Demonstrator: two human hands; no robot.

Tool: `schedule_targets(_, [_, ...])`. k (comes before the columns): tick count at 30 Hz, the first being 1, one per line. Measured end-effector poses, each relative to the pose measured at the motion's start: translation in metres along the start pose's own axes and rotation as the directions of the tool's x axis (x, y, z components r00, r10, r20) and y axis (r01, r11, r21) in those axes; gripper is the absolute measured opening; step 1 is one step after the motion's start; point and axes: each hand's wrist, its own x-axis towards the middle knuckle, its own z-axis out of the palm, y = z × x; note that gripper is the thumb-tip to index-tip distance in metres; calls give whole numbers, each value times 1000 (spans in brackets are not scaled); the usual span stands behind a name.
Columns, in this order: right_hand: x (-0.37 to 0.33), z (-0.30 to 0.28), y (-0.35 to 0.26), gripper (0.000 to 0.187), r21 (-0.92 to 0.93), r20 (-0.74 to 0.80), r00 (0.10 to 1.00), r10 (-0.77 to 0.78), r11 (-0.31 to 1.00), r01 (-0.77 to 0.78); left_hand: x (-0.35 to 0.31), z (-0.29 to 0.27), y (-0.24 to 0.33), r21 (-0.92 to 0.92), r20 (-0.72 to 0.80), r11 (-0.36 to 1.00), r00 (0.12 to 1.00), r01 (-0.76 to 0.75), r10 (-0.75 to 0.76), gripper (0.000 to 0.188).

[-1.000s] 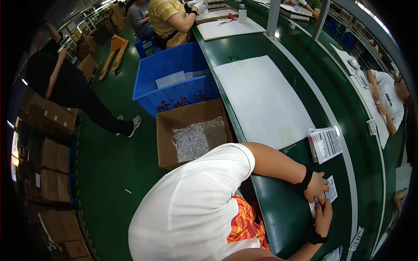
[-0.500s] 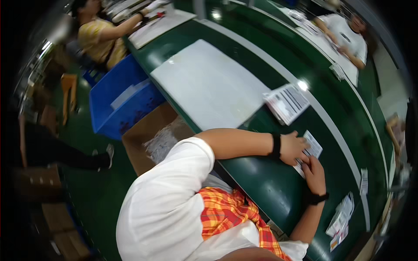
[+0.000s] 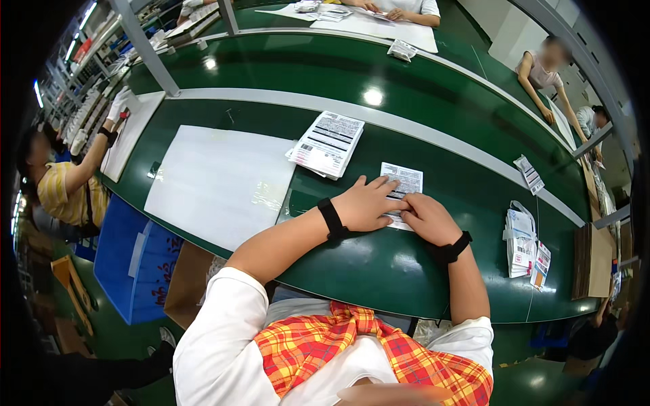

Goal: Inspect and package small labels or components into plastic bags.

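A white printed packet (image 3: 411, 177) with dark text bands lies on the green table in front of me, partly under my hands. My left hand (image 3: 365, 205) rests flat across its left side with the fingers spread. From the right, my right hand (image 3: 432, 220) meets it over the packet, its fingers curled in and touching the left fingertips. What the right fingers pinch, if anything, is hidden. A stack of similar printed packets (image 3: 328, 143) lies just beyond my left hand.
A white board (image 3: 220, 183) lies to the left on the table (image 3: 352, 271). Plastic-wrapped packets (image 3: 520, 240) sit at the right, near stacked cardboard (image 3: 592, 260). A blue bin (image 3: 132, 264) and a carton (image 3: 188, 281) stand below the left edge. Co-workers sit around.
My view has turned and levelled, so the table now runs across the picture. Both hands stay on the packet, in nearly the same pose.
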Motion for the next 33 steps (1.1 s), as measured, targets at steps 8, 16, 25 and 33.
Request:
schedule_targets(8, [4,1,-2,16,-6,58,997,48,999,-48,-2,-3,-3,-14,16,1000,1000,4,-4,51])
schedule_targets(16, [5,-1,-9,16,10,29,999,44,999,-44,1,-1,-6,-11,2,1000,1000,-18,18,51])
schedule_targets(25, [2,3,-5,12,45,59,995,82,995,-84,5,11,-6,-21,-34,1000,999,-10,9,52])
schedule_targets(33, [6,5,-3,9,80,58,994,96,992,-101,11,17,-12,-22,-34,999,999,-37,36,52])
